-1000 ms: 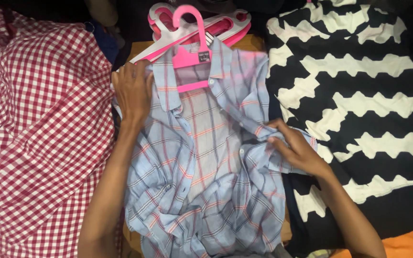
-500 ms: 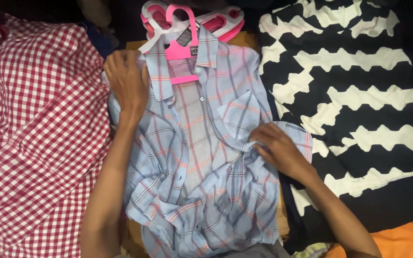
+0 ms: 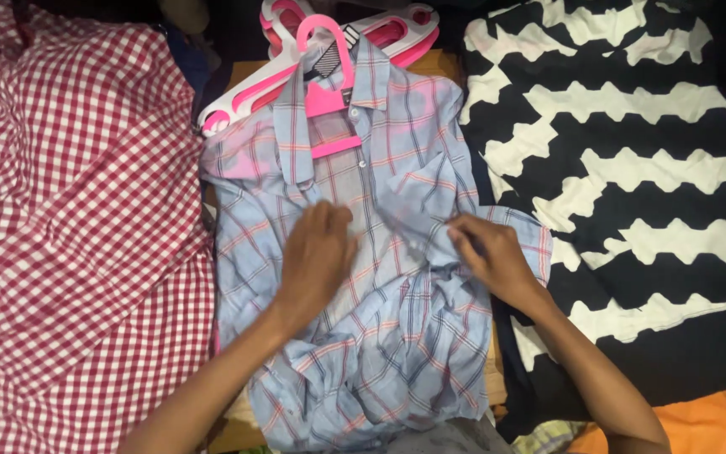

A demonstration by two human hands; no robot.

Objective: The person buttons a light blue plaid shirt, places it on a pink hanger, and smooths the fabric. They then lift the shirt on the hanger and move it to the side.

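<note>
Here, two hands, left (image 3: 317,261) and right (image 3: 489,256), on one plaid shirt (image 3: 363,336).

dim warm indoor light, deep shadow along the top edge, slight motion blur, soft focus, saturated colours

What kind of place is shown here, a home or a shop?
It cannot be told for sure; likely a home spot for sorting laundry. A blue plaid shirt lies on a pink hanger, spare hangers are stacked above, and a red checked garment lies beside it.
</note>
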